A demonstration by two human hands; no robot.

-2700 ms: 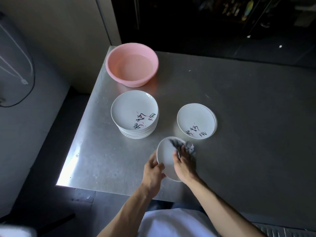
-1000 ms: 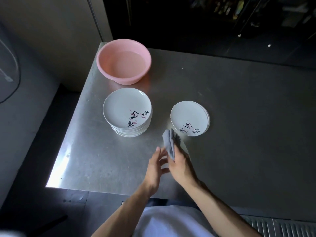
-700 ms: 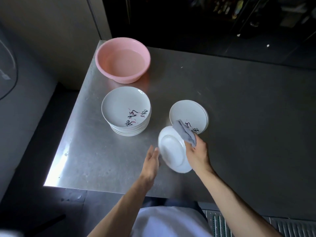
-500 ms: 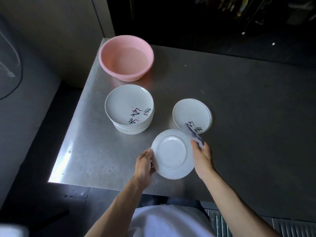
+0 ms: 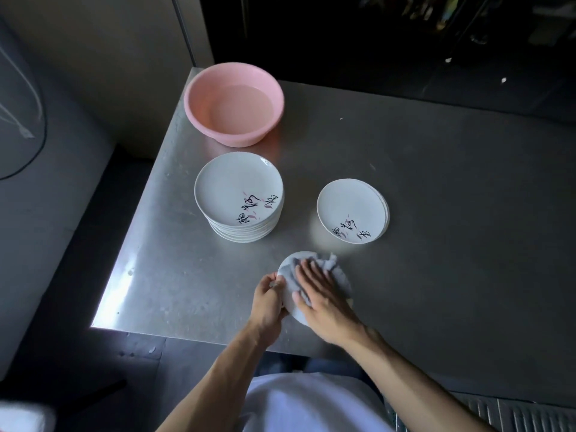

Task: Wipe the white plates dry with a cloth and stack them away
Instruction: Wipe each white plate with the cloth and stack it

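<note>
As left hand (image 5: pixel 268 302) grips plate (image 5: pixel 343 282), flat right hand (image 5: pixel 321 294) presses cloth (image 5: pixel 292 269).

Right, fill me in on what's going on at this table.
A person is drying a white plate at the metal table. The left hand grips its rim while the right hand presses a grey cloth flat on it. Beyond stand a tall plate stack, a shorter stack and a pink basin.

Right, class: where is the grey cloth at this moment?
Head view: the grey cloth lies under the right hand, pressed on the plate that the left hand grips, near the table's front edge.
</note>
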